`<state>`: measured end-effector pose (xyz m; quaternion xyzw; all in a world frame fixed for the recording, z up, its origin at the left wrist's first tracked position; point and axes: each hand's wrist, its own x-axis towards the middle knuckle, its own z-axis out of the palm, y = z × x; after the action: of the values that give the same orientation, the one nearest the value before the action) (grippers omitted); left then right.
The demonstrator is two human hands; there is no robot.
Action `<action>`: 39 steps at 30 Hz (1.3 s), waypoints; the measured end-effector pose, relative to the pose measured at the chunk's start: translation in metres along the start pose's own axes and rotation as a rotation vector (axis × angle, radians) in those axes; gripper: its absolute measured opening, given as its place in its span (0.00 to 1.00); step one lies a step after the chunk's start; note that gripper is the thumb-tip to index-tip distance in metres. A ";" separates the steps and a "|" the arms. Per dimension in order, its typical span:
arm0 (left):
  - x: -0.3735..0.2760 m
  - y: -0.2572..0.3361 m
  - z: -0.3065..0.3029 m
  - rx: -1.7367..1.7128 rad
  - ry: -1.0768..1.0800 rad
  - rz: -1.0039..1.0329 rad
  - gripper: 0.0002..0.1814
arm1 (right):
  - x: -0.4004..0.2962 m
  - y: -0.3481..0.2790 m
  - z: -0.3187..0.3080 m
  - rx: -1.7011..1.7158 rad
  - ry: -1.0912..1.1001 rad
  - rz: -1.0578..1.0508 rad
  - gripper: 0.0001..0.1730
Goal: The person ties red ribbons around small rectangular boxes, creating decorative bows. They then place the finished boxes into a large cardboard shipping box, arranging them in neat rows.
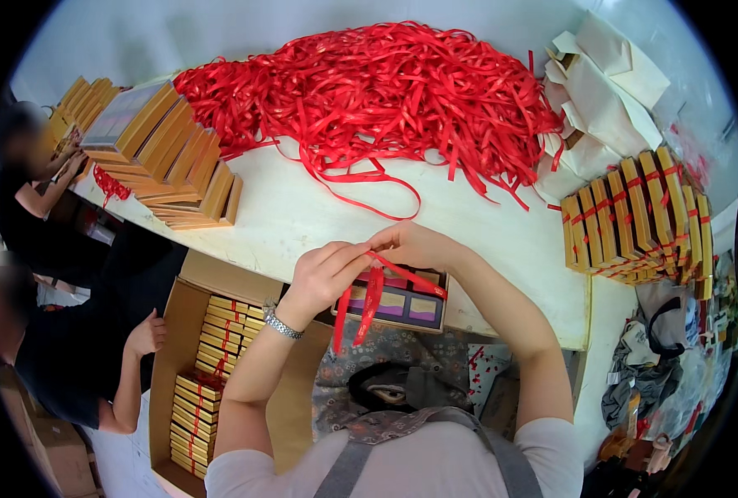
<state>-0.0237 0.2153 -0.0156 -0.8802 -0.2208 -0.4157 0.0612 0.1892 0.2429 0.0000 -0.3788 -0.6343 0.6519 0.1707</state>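
Note:
My left hand (326, 277) and my right hand (416, 244) meet over the front edge of the white table (500, 261). Both pinch a red printed ribbon (374, 292) between their fingertips. Its two loose ends hang down, and another length slants across a gold-edged flat box (424, 309) just below. Under a clear-looking top, that box shows compartments with purple and cream pieces. Part of the box is hidden by my hands and the ribbon. Whether a knot is formed at my fingertips cannot be seen.
A large heap of red ribbons (375, 99) covers the table's back. Unribboned gold boxes (157, 143) are stacked left; ribbon-tied boxes (637, 218) stand right, near white paper bags (612, 87). A carton (179, 311) holds tied boxes (198, 417). Two people (64, 367) are at the left.

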 end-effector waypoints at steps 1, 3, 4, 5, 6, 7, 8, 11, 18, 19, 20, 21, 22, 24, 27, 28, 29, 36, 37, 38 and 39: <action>-0.002 -0.001 0.000 -0.008 -0.007 -0.005 0.15 | -0.002 -0.002 -0.004 -0.274 0.036 -0.023 0.13; -0.007 -0.001 -0.002 -0.021 -0.023 -0.021 0.16 | -0.011 -0.003 -0.014 -0.821 0.101 -0.064 0.14; -0.015 0.000 -0.007 -0.060 -0.049 -0.061 0.16 | -0.022 -0.011 -0.016 -0.861 0.184 0.004 0.13; -0.025 0.000 -0.013 -0.098 -0.075 -0.101 0.16 | -0.038 -0.022 -0.018 -0.899 0.267 0.073 0.13; -0.032 0.001 -0.017 -0.141 -0.102 -0.137 0.16 | -0.050 -0.026 -0.017 -0.935 0.355 0.146 0.13; -0.033 0.003 -0.014 -0.257 -0.088 -0.233 0.16 | -0.056 -0.019 -0.016 -0.486 0.400 0.082 0.13; -0.035 0.003 -0.012 -0.373 -0.074 -0.330 0.16 | -0.062 -0.007 -0.011 -0.036 0.431 0.015 0.13; -0.048 0.009 0.002 -0.778 -0.021 -0.668 0.13 | -0.058 0.000 0.033 1.208 0.367 -0.198 0.13; -0.046 0.020 0.023 -0.699 0.112 -0.637 0.07 | -0.029 0.034 0.002 0.996 0.576 -0.294 0.09; -0.038 0.020 0.019 -0.813 0.097 -0.685 0.07 | -0.029 0.024 0.013 0.851 0.657 -0.269 0.09; -0.030 0.020 0.017 -0.929 0.081 -0.733 0.07 | -0.026 0.028 0.016 0.719 0.617 -0.286 0.09; -0.025 0.019 0.017 -1.043 0.074 -0.771 0.08 | -0.026 0.029 0.011 0.656 0.618 -0.241 0.09; -0.028 0.019 0.027 -0.946 0.089 -0.751 0.09 | -0.026 0.029 0.002 0.593 0.619 -0.198 0.09; -0.035 0.023 0.036 -0.565 0.036 -0.531 0.10 | -0.031 0.030 -0.026 0.497 0.569 -0.170 0.08; -0.033 0.030 0.037 -0.225 0.025 -0.463 0.11 | -0.042 -0.015 -0.003 -0.390 0.510 -0.271 0.06; -0.026 0.028 0.040 -0.261 0.023 -0.554 0.10 | -0.043 -0.022 -0.003 -0.605 0.451 -0.364 0.08; -0.024 0.029 0.041 -0.295 0.021 -0.646 0.09 | -0.044 -0.018 -0.002 -0.673 0.401 -0.345 0.09; -0.022 0.024 0.051 -0.378 0.011 -0.638 0.08 | -0.046 -0.021 -0.008 -1.241 0.078 -0.387 0.11; -0.021 0.024 0.051 -0.310 0.014 -0.559 0.09 | -0.044 -0.017 -0.009 -1.291 0.035 -0.379 0.10; -0.021 0.024 0.051 -0.320 0.003 -0.566 0.09 | -0.041 -0.015 -0.010 -1.341 -0.010 -0.372 0.09; -0.019 0.025 0.050 -0.327 -0.010 -0.576 0.09 | -0.038 -0.013 -0.010 -1.388 -0.058 -0.369 0.09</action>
<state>0.0114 0.2010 -0.0604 -0.7818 -0.3912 -0.4417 -0.2019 0.2180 0.2247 0.0242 -0.2690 -0.9605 0.0684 -0.0190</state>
